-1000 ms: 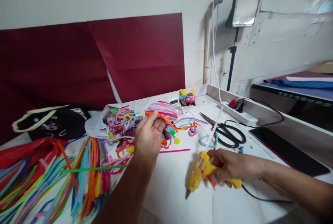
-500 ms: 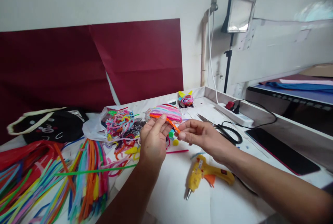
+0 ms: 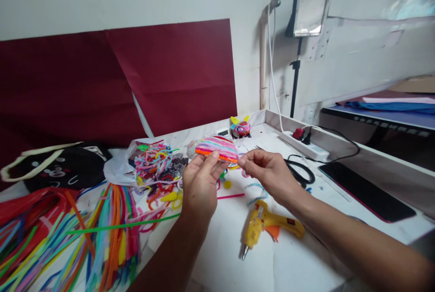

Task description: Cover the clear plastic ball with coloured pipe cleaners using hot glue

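Note:
A striped pipe-cleaner piece (image 3: 219,146) in pink, white, lilac and red is gripped by my left hand (image 3: 201,183), thumb on its near side. Along its lower edge runs an orange pipe cleaner (image 3: 227,158). My right hand (image 3: 268,172) is closed in a pinch at the right end of that orange strand; the fingertips cover the very tip. Below my right hand, a yellow glue gun (image 3: 260,224) lies on the white table, nozzle towards me. Black-handled scissors (image 3: 301,172) lie partly hidden behind my right hand.
Bundled pipe cleaners (image 3: 113,233) and a red plastic bag (image 3: 37,201) cover the left side. A white bag of scraps (image 3: 118,165) lies behind them. A small colourful figure (image 3: 240,127) stands at the back. A phone (image 3: 367,191) and power strip (image 3: 306,146) are at right.
The orange pipe cleaner slanted off the striped piece's edge before; now it lies along it. My right hand has moved slightly up and right. The view has shifted a little.

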The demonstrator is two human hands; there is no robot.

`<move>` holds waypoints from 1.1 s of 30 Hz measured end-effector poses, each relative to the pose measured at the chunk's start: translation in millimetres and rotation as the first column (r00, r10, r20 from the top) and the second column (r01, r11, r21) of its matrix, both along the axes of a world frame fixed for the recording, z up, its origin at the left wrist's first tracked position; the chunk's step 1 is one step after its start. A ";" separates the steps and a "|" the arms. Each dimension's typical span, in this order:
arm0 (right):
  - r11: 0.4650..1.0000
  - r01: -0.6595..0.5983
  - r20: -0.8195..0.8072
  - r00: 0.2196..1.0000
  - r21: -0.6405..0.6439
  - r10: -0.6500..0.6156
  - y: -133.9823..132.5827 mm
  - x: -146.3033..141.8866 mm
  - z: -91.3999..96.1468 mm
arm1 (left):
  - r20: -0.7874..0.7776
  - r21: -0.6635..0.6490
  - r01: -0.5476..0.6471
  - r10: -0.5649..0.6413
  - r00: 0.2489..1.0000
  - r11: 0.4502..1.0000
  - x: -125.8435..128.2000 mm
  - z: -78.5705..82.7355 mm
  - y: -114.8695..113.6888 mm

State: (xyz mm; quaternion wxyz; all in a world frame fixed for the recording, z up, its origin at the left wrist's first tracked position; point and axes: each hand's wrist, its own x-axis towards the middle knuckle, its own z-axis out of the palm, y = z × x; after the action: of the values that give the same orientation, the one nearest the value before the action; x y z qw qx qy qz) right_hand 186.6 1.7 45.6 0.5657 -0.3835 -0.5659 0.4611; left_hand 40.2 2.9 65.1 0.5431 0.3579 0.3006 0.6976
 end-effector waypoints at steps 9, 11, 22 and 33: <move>0.990 0.130 0.050 0.991 -0.050 -0.128 0.8 -4.2 -1.9 | 0.036 -0.049 0.003 -0.001 0.999 0.999 2.4 2.2 -1.7; 0.989 0.135 0.042 0.990 -0.051 -0.133 2.0 -4.8 -3.0 | 0.039 -0.047 0.007 -0.005 0.999 0.999 2.8 2.7 -1.7; 0.990 0.129 -0.009 0.992 -0.050 -0.129 4.1 -5.2 -4.1 | 0.073 -0.042 0.018 -0.015 0.997 0.999 1.5 4.6 -3.6; 0.986 0.147 -0.068 0.986 -0.079 -0.152 8.5 -16.7 6.6 | 0.188 -0.043 0.005 0.003 0.982 0.999 4.7 1.4 -1.9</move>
State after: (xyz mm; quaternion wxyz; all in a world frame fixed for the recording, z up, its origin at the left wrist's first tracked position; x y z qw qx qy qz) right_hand 169.9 10.3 52.1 0.6049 -0.4280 -0.4969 0.4517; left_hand 44.9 1.0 66.6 0.5770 0.2787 0.2626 0.7214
